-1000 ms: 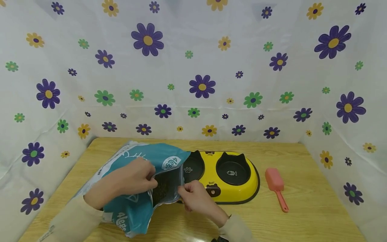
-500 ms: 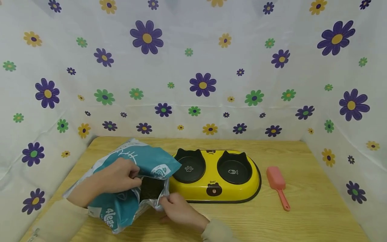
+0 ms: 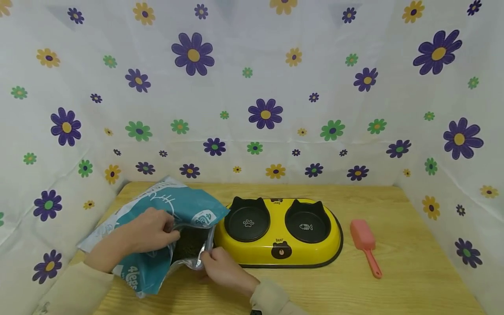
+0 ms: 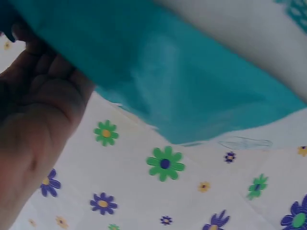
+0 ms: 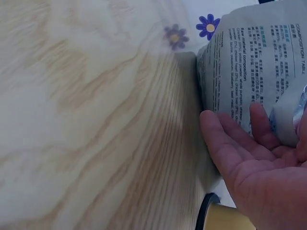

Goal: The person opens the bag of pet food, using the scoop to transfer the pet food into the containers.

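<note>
A teal and white pet food bag (image 3: 189, 201) lies tilted at the left of the table, its mouth spread and facing front right. Dark, fine-looking contents (image 3: 190, 246) show inside. My left hand (image 3: 147, 232) grips the near left edge of the mouth; in the left wrist view its curled fingers are partly behind the teal film. At the opposite edge, my right hand (image 3: 226, 269) pinches the silvery lip with thumb and finger. The right wrist view shows the other right fingers (image 5: 230, 143) extended against the bag's printed back (image 5: 249, 67).
Right of the bag stands a yellow double pet bowl (image 3: 277, 249) with two black cat-eared dishes, a left dish (image 3: 247, 232) and a right dish (image 3: 308, 234). A pink scoop (image 3: 363, 236) lies farther right on the wooden table (image 3: 413, 262). Flowered cloth (image 3: 228, 87) encloses the back and sides.
Both hands have drawn the bag's mouth leftward, off the bowl's left dish, which is now uncovered. The bowl and scoop have stayed in place.
</note>
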Available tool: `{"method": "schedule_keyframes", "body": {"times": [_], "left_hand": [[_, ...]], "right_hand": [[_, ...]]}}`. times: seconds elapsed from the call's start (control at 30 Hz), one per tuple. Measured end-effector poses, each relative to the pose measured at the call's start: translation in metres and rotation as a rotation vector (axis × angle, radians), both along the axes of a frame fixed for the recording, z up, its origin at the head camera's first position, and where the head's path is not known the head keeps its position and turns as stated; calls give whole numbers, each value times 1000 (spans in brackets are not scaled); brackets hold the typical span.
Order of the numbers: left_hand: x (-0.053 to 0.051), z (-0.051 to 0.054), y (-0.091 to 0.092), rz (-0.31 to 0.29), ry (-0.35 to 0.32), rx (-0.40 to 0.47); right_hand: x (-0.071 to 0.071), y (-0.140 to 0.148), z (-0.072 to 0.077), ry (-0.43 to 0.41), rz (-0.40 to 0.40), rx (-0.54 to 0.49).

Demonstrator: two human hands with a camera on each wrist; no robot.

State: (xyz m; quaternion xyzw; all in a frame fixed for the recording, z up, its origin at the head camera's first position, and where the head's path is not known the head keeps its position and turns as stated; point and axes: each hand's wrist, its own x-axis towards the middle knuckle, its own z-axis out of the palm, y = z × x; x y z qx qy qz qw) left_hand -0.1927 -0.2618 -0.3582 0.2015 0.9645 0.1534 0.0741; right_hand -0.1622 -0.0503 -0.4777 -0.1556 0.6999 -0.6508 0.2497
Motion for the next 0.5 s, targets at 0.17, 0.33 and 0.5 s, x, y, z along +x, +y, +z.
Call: {"method": "schedule_keyframes", "body": {"times": [0.17, 0.33, 0.5], "left_hand": [[8, 2, 10, -34, -30, -39], [16, 5, 7, -82, -77, -43], [25, 8, 0, -95, -60, -40]], "right_hand": [[3, 2, 2, -39, 23, -12], [16, -3, 3, -2, 84, 35], [27, -7, 3, 34, 90, 52]]}}
